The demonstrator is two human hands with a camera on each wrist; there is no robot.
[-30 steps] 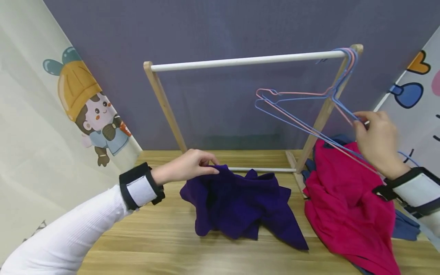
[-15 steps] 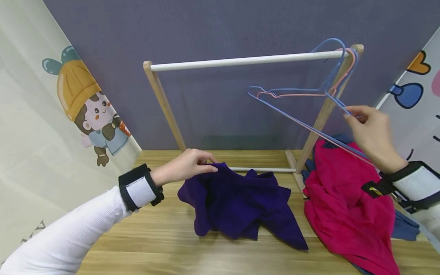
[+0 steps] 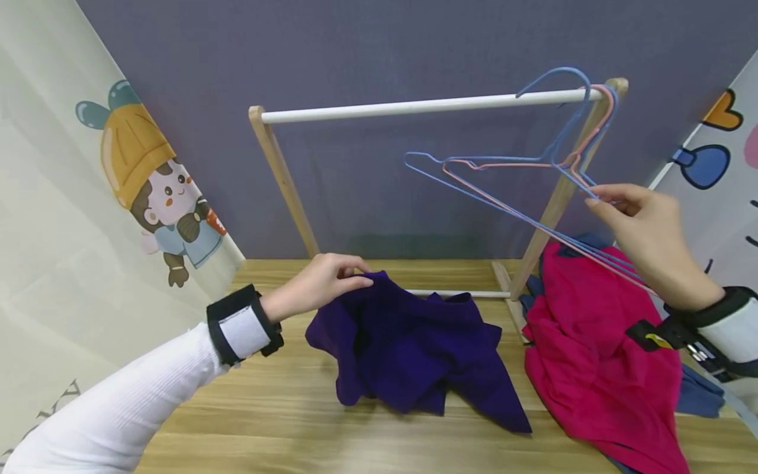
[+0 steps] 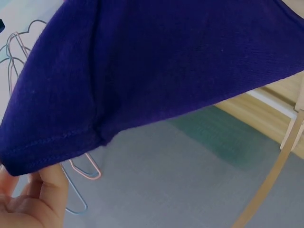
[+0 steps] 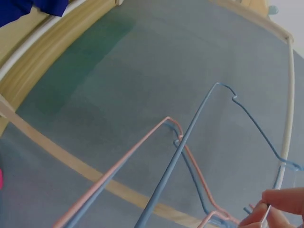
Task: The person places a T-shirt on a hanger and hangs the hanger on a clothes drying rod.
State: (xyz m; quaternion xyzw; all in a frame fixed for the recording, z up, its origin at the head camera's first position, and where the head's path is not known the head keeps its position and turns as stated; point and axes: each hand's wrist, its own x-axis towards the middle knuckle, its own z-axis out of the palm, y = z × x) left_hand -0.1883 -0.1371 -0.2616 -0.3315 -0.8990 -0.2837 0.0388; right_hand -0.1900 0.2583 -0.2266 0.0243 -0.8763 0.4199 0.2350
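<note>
My left hand pinches the top edge of a dark purple garment and lifts that edge; the rest lies crumpled on the table. In the left wrist view the stitched hem of the garment is between thumb and fingers. Up at the right, my right hand pinches the shoulder of a blue hanger. Its hook is up at the white rail. Behind it, a pink hanger and another blue hanger hang at the rail's right end.
The rail belongs to a wooden-legged rack standing on the wooden table. A crimson garment lies heaped over blue cloth at the right. A grey-blue panel rises behind the rack.
My right hand has drawn one blue hanger leftward, away from the pink one, its hook rising at the rail. My left hand has raised the purple garment's edge slightly.
</note>
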